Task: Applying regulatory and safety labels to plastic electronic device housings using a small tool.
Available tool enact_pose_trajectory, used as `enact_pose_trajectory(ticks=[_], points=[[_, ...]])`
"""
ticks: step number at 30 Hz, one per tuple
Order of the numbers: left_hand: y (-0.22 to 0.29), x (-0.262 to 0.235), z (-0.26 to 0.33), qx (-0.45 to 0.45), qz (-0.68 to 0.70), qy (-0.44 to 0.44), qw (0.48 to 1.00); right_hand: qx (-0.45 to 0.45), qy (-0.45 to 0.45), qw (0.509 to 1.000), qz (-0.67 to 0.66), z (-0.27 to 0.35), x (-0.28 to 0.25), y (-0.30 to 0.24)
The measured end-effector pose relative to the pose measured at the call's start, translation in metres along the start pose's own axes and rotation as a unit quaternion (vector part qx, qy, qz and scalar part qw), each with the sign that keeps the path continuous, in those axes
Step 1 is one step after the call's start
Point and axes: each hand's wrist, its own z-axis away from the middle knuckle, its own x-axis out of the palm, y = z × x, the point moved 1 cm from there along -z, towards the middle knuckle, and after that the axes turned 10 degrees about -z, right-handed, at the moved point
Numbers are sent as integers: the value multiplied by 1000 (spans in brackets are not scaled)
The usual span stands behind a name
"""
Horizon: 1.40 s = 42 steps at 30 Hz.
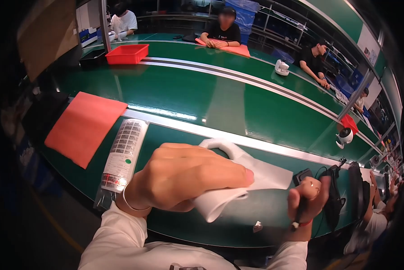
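Rows of glossy green desk (242, 218) run through the workroom, and from where I stand the eye goes to the white cloth (269, 173), bunched beneath the worker's left hand (188, 173). That hand is partly closed, fingers side by side over the folds, seemingly to stop them springing apart, while a loose corner spreads to the right. Just right of the cloth, the right hand (310, 198) is blurred, its fingers curled; a dark slender piece (301, 212) shows against it, though I cannot tell whether it is gripped. Left of the cloth lies a bagged label sheet (125, 153), with a coral sheet (87, 128) farther out, probably set aside for elbow room. Black cables (333, 198) sit well to the cloth's right, and a small pale scrap (257, 226) lies on its near side. Far beyond the cloth, co-workers (224, 32) sit along the opposite side, with a red bin (127, 55) away to its left.
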Motion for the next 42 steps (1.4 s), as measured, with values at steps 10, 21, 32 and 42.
enact_pose_trajectory(ticks=[10,21,32,42], points=[[6,14,-6,-23,10,60,998,123,64,990,-2,-2,-11,-8],[11,33,-5,-212,342,42,915,18,-78,996,-29,2,-23,1],[-11,36,-7,-142,73,120,980,9,-97,993,-73,-3,-31,-8],[0,45,-10,-131,116,113,978,18,-114,990,-77,-2,-35,-1]])
